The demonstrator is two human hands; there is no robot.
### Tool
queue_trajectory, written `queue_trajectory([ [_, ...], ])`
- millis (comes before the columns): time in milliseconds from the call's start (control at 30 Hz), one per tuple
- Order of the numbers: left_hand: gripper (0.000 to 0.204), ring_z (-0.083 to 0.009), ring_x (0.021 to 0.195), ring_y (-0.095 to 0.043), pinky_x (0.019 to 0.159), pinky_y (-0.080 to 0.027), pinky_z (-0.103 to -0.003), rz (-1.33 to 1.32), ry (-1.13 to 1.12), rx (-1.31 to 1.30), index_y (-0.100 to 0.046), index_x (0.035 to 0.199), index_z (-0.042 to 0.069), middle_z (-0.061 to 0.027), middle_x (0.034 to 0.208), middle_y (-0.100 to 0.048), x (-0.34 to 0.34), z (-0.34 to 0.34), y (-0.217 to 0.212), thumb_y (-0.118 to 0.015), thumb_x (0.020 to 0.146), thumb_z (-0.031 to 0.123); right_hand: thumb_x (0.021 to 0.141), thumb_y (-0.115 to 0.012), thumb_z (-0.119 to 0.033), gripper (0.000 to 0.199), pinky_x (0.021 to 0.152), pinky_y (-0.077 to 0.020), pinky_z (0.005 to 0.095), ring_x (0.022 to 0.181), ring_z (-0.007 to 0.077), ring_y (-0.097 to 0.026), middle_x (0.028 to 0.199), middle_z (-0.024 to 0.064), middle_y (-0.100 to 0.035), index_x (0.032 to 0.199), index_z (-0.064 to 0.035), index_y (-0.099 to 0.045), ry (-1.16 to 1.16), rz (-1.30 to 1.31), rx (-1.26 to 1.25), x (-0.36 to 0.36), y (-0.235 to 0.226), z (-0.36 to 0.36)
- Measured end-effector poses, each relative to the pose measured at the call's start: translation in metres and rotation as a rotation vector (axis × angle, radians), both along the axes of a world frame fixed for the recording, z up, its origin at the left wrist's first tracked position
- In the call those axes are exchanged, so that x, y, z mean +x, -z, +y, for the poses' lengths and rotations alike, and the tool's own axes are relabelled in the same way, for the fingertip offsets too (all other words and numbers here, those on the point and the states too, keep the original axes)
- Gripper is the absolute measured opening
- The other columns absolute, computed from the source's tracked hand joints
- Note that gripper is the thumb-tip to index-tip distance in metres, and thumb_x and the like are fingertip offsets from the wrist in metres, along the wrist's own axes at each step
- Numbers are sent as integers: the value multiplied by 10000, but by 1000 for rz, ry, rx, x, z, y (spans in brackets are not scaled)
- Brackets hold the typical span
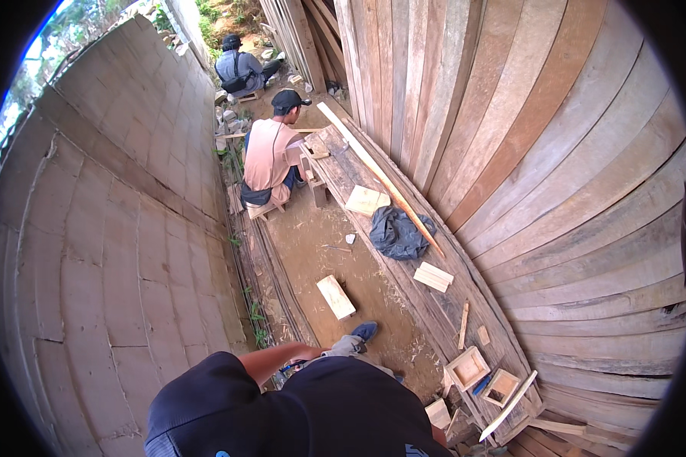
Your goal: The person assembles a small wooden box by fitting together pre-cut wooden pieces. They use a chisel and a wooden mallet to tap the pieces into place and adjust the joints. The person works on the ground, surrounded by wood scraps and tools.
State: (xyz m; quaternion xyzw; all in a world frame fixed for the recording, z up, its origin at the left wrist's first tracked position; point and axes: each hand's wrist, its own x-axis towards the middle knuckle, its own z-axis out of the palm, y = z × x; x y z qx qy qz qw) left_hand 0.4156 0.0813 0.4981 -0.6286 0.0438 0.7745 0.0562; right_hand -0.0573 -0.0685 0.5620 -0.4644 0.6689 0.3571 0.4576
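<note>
Two small square wooden frames [467,368] lie on the plank table [434,312] at lower right; neither hand shows past the forearm [270,359], so its grip cannot be told, and handling a frame well likely means pressing it flat.

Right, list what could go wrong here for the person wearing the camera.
1. Loose offcuts lie on the dirt path, such as the wood block beside the blue shoe; stepping back onto one could turn an ankle.
2. The long slat lies slanted across the plank stack; a knock might send it sliding.
3. Small wooden frames and thin strips crowd the near end of the stack; one could likely be knocked off. The wearer's hands are hidden, so what they hold is unclear.
</note>
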Motion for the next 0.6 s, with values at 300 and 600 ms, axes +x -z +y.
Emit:
queue_trajectory([
  [300, 439, -112, 437, -453, 408, -451, -312, 135, 244, -2, -565, 1056, 234, 10, 567, -483, 12, -4, -122, -265, 1051, 556, 962, -335, -738, 720, 444, -463, 373, 486, 204, -553, 612, 77, -546, 835, -67, -563, 1, -16, 34, -12, -19, -2],
  [600, 538, -101, 641, -594, 557, -518, -294, 154, 174, -243, -462, 1412, 226, 17, 898, -623, 1, 22, -116, -407, 1015, 585, 888, -394, -850, 823, 519, -545, 341, 503, 231, -602, 624, 64, -584, 800, -58, -598, 981, -557, -39, -82, 41, 2],
])
